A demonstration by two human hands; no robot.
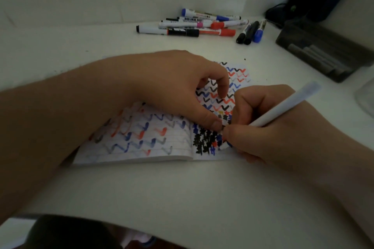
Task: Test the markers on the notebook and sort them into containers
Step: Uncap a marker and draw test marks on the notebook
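Observation:
An open notebook [141, 143] lies on the white table, its pages covered with black, blue and red zigzag marks. My right hand [269, 127] grips a white marker [283, 109] with its tip down on the lower right page among the scribbles. My left hand [172, 89] rests on the notebook with curved fingers, thumb and fingertips pressing the right page beside the marker tip. Whether it holds a cap is hidden. A pile of several markers [194, 24] with blue, red, pink and black caps lies at the back of the table.
Three more markers [251, 32] lie to the right of the pile. A dark tray [299, 32] holding several grey markers sits at the right, with a clear container's edge [364, 99] below it. A black object and cable [283, 12] stand in the far right corner.

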